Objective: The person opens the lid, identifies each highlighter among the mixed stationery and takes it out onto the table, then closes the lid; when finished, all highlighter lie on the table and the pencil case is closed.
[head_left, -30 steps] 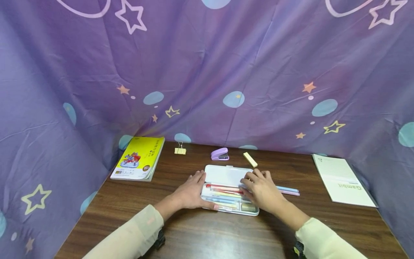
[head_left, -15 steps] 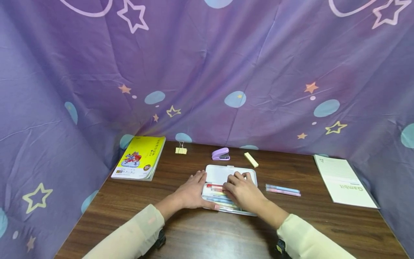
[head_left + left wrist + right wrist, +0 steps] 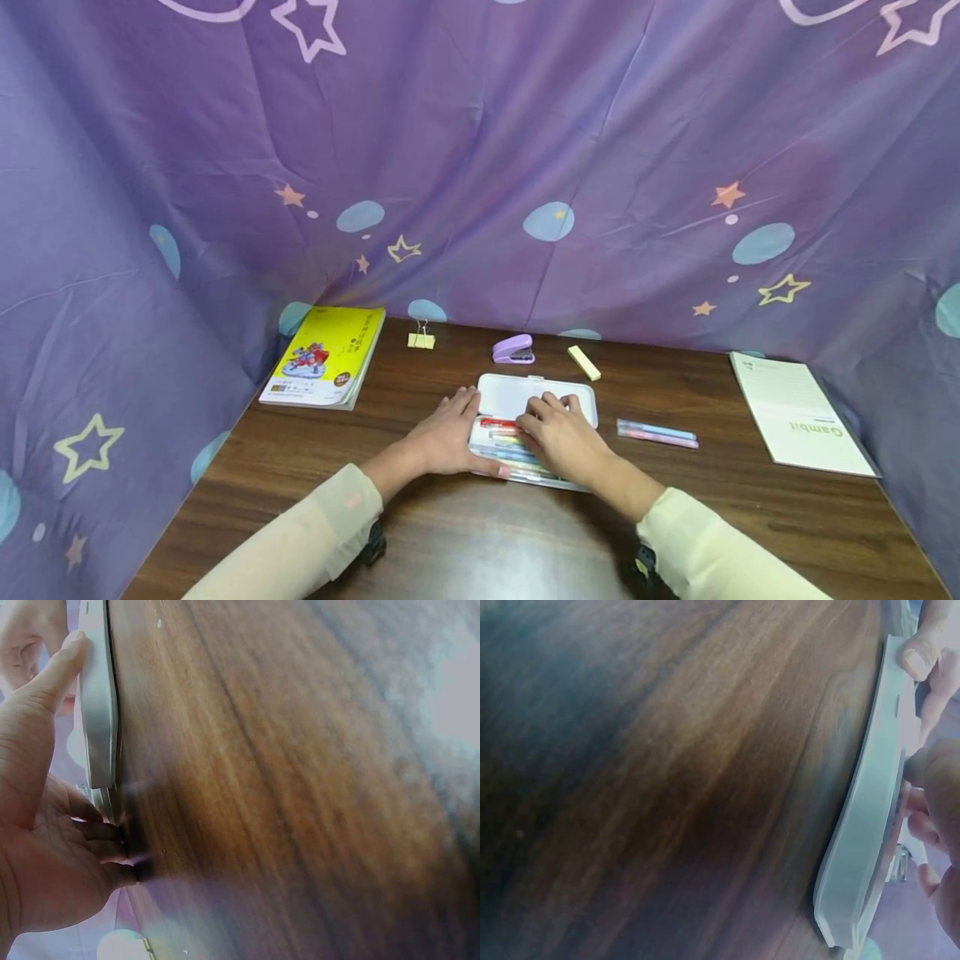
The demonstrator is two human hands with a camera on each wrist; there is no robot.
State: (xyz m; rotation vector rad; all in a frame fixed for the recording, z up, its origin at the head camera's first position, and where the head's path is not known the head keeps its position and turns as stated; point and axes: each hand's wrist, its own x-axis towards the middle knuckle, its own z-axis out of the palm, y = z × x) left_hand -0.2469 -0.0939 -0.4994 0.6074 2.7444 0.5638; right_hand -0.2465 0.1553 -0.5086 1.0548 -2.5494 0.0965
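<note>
A white pencil case [image 3: 538, 387] lies open on the table with its lid folded back. Inside it are several pens and markers, one a red pen [image 3: 497, 423] along the hinge side. My left hand [image 3: 448, 436] rests at the case's left end, fingers extended; its thumb [image 3: 73, 645] presses the near rim. Over the case's right half, my right hand [image 3: 564, 437] reaches down with bent fingers among the pens. Its fingertips are hidden in the head view, so whether they pinch a pen cannot be seen. The right wrist view shows its curled fingers [image 3: 924, 827] behind the case wall.
Blue and pink pens [image 3: 657, 433] lie right of the case. Behind it stand a purple stapler [image 3: 513, 349], a pale yellow bar [image 3: 583, 362] and a binder clip [image 3: 422, 337]. A yellow book [image 3: 324, 357] is at left, a notepad [image 3: 804, 414] at right.
My right hand has moved left along the case, from its right end to over the pens, and then stayed there. The left hand has kept its place on the case.
</note>
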